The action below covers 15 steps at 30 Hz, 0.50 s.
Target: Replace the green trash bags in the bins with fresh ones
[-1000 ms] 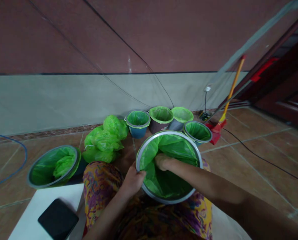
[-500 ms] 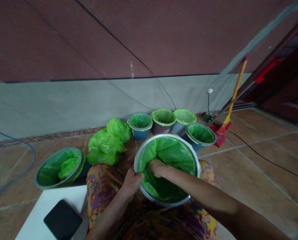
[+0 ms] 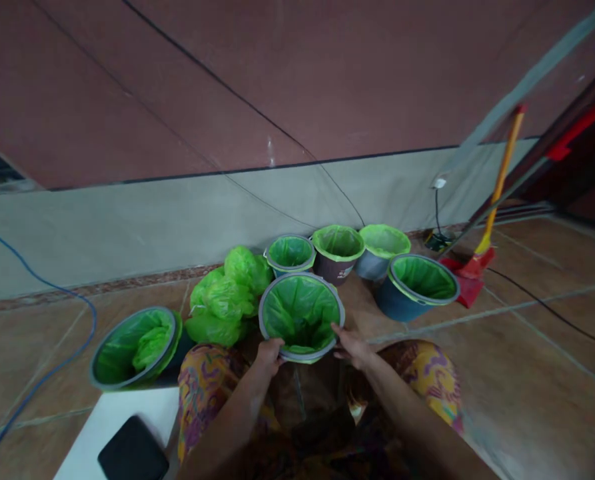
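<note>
The green-lined bin [image 3: 302, 300], gripped at its rim by left hand [image 3: 269, 355] and right hand [image 3: 353, 348], could be tipped by uneven lifting.

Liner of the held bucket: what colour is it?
Green; the liner shows best in the head view.

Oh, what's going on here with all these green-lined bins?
Someone is holding a grey-rimmed bin lined with green plastic out in front of them, the left hand and right hand on either side of its near rim. Four other lined bins stand beyond, toward the wall. Bulging green bags sit to the left, near another bin with crumpled green plastic inside.
</note>
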Motion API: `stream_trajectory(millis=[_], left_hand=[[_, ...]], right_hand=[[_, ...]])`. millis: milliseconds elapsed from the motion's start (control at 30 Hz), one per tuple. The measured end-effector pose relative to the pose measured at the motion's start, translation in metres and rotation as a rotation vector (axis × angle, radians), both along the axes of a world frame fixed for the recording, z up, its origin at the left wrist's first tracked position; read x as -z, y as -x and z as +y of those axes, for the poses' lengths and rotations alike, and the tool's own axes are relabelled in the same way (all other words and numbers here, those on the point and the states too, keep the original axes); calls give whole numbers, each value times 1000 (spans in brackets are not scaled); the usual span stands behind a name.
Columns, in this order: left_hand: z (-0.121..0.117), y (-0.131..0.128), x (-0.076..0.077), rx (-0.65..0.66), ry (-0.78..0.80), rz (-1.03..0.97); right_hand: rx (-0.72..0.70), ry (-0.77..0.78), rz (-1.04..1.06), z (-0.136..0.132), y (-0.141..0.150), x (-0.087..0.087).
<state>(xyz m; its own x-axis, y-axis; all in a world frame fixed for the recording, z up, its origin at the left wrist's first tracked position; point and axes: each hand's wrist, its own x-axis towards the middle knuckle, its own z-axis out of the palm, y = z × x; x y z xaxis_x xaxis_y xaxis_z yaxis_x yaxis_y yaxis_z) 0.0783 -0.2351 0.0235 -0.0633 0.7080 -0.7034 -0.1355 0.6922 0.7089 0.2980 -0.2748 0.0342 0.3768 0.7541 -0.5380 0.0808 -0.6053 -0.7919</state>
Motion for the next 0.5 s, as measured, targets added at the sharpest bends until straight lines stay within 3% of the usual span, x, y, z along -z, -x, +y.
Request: stream_trajectory(millis=[67, 167, 333, 500], left_hand=[[10, -7, 19, -45, 68, 25], [26, -14, 46, -74, 139, 50], [49, -12, 78, -73, 176, 53], [52, -4, 99, -83, 95, 126]], right_hand=[[148, 16, 209, 3, 14, 31], [289, -21, 296, 17, 23, 63], [306, -62, 330, 46, 27, 102], [297, -89, 430, 55, 50, 140]])
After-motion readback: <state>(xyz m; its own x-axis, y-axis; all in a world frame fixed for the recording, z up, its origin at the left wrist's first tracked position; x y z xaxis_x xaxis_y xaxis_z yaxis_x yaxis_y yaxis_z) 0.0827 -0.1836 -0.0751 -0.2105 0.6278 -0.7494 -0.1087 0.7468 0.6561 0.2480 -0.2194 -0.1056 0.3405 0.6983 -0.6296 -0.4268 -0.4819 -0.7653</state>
